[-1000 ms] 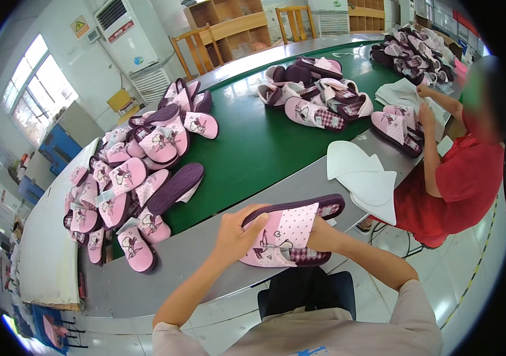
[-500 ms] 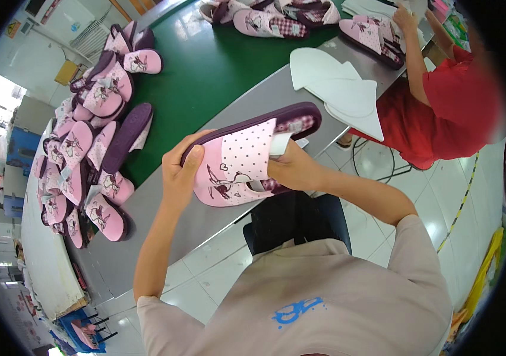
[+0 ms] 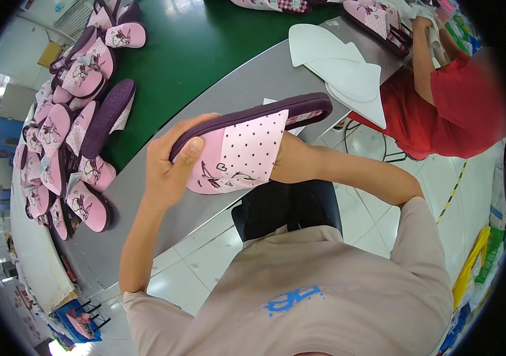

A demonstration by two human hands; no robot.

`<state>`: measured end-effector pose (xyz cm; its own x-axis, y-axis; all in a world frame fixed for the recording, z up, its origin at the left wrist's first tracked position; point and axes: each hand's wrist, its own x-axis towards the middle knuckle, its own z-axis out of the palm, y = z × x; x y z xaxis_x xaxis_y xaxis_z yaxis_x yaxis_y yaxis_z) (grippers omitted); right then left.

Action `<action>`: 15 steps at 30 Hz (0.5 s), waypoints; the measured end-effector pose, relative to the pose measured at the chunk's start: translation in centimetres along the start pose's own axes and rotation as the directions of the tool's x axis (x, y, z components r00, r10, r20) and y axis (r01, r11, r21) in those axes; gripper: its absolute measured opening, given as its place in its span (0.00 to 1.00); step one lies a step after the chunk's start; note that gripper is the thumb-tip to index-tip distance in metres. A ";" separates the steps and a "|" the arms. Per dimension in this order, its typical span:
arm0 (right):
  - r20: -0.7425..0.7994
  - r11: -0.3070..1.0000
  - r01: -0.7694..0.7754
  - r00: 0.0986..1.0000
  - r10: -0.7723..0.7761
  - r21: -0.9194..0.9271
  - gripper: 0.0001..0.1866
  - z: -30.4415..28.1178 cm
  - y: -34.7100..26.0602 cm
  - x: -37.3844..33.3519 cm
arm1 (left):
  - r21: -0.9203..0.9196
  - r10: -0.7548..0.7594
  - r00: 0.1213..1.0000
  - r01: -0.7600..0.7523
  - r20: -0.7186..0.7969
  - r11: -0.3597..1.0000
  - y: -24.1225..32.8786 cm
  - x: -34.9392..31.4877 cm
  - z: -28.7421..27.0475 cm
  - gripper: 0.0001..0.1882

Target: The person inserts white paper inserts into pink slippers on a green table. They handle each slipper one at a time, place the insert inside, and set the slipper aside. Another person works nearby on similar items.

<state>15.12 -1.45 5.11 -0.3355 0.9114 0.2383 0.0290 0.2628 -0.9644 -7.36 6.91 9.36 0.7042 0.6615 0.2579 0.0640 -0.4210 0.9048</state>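
Note:
A pink slipper (image 3: 247, 148) with a dotted upper and a dark purple sole is held tilted above the grey table edge. My left hand (image 3: 173, 163) grips its toe end, thumb on the pink upper and fingers round the sole. My right hand (image 3: 294, 157) reaches into the slipper's opening up to about the wrist. Its fingers are hidden inside, so whether they hold anything does not show.
Pink slippers (image 3: 89, 202) lie in a heap at the left of the green-topped table (image 3: 187, 65). White curved sheets (image 3: 348, 71) overlap at the table's right edge. A co-worker in red (image 3: 443, 113) sits close on the right, beside more slippers (image 3: 378, 24).
My right hand has pushed deeper into the slipper, and the white piece at its opening is out of sight. The slipper has tilted, and the second one beneath it no longer shows.

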 end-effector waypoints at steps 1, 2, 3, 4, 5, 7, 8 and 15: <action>-0.001 0.999 0.032 0.999 -0.032 -0.029 0.25 0.2 0.1 0.0 | 0.003 0.004 1.000 -0.004 -0.001 1.000 0.0 -0.1 0.0 0.24; 0.010 0.997 0.037 0.999 -0.037 -0.062 0.25 0.1 0.1 0.1 | 0.006 0.008 1.000 -0.008 -0.003 1.000 0.1 0.0 0.1 0.23; 0.012 0.994 0.040 0.999 -0.039 -0.098 0.25 -0.1 -0.1 0.0 | 0.009 0.011 1.000 -0.011 -0.005 1.000 0.1 0.0 0.1 0.23; 0.029 0.991 0.021 0.999 -0.018 -0.132 0.25 -0.4 -0.5 0.0 | 0.013 0.001 1.000 -0.001 0.000 1.000 0.0 0.0 0.1 0.22; 0.005 0.999 -0.036 0.999 0.036 -0.009 0.25 -0.1 -0.7 -0.3 | 0.018 -0.010 1.000 0.010 0.005 1.000 0.0 0.0 0.2 0.22; 0.004 0.999 -0.033 0.999 0.033 -0.010 0.25 -0.4 0.0 -0.1 | 0.039 -0.034 0.999 0.035 -0.020 0.999 0.1 0.2 0.3 0.22; 0.002 0.999 -0.032 0.999 0.032 -0.017 0.25 -0.6 0.3 -0.1 | 0.032 -0.035 0.996 0.038 -0.081 0.999 -0.4 0.3 0.4 0.22; 0.055 0.700 -0.169 0.982 0.183 0.693 0.23 -1.5 -2.1 -1.7 | -0.100 0.015 0.979 -0.036 -0.201 0.994 -3.0 0.3 -0.2 0.23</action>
<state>17.02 -3.12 6.88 -0.3763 0.9251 0.0515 -0.5757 -0.1899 -0.7953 -7.47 8.56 6.77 0.5483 0.7664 0.3346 -0.0323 -0.3804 0.9242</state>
